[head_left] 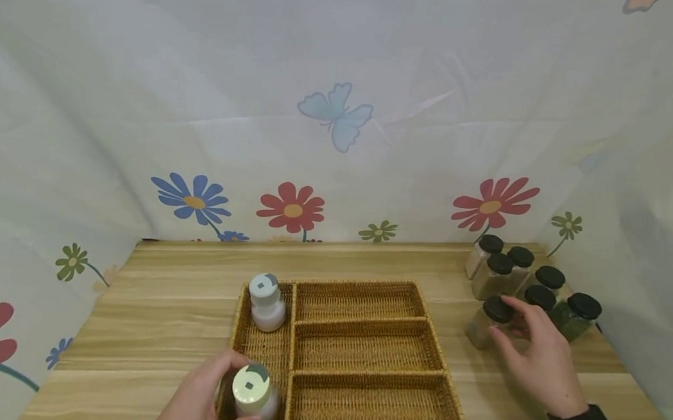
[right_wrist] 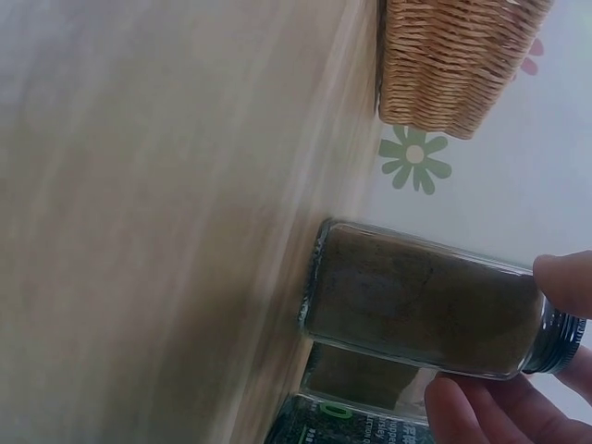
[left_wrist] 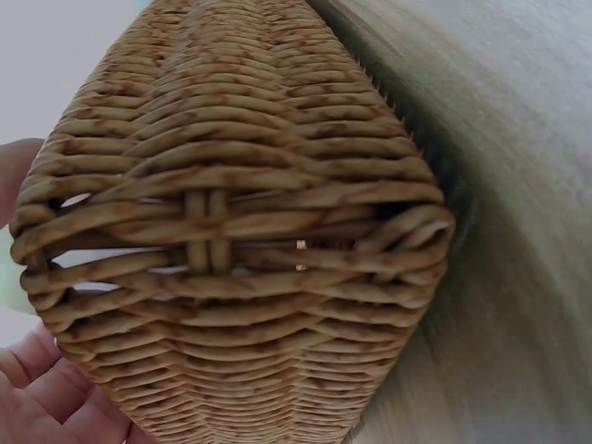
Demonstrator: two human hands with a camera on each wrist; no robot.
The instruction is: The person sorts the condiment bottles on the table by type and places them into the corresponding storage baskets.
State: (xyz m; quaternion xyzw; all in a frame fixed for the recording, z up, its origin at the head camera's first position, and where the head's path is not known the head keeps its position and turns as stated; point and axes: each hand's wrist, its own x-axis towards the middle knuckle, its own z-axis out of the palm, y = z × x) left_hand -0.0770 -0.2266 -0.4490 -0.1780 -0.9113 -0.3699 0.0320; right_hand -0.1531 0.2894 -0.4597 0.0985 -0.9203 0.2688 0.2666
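My left hand (head_left: pixel 200 394) grips a white-capped jar (head_left: pixel 251 390) in the front part of the long left compartment of a wicker basket (head_left: pixel 364 371). A similar white-capped jar (head_left: pixel 268 312) stands at the back of that compartment. In the left wrist view the basket's woven corner (left_wrist: pixel 231 222) hides most of the hand and its jar. On the right, my right hand (head_left: pixel 547 364) pinches a black-lidded glass spice jar (head_left: pixel 481 328) near its lid. Brownish powder fills this jar in the right wrist view; whether its base touches the table cannot be told.
Several more black-lidded jars (head_left: pixel 488 280) stand in a cluster behind and beside my right hand, one with green contents (head_left: pixel 572 321). Three wider compartments fill the basket's right side. A patterned cloth (head_left: pixel 337 197) hangs behind the wooden table (head_left: pixel 192 304).
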